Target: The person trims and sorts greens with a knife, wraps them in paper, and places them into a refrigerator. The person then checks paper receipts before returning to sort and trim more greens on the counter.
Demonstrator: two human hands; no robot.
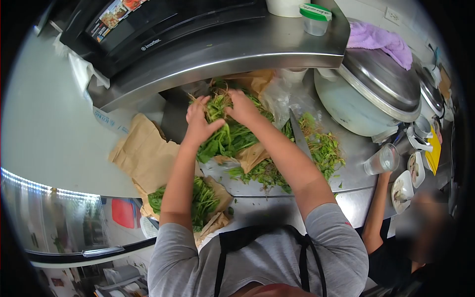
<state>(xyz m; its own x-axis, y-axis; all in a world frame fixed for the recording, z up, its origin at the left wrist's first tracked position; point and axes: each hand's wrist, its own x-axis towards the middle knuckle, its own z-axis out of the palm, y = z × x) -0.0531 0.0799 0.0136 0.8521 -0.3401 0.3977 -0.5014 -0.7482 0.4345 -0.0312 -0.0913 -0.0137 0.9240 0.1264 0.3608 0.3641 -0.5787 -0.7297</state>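
A heap of leafy greens (232, 138) with long stems and pale roots lies on the steel counter under the shelf. My left hand (199, 121) grips the root end of a bunch from the left, its thumb along the stems. From the right, my right hand (242, 106) holds the same bunch, fingers curled over the roots. To the right of my right forearm a knife (300, 134) rests with its blade among loose greens and root ends (324, 151). More greens (200, 200) sit in a torn brown paper bag (217, 190) under my left forearm.
Brown paper (143, 151) spreads at the left. Overhead, a steel shelf (222, 57) carries a black appliance (168, 29) and a green-lidded tub (315, 20). A large lidded pot (356, 94) stands right. Another person's hand (385, 175) touches a clear cup (382, 159) near white dishes (402, 191).
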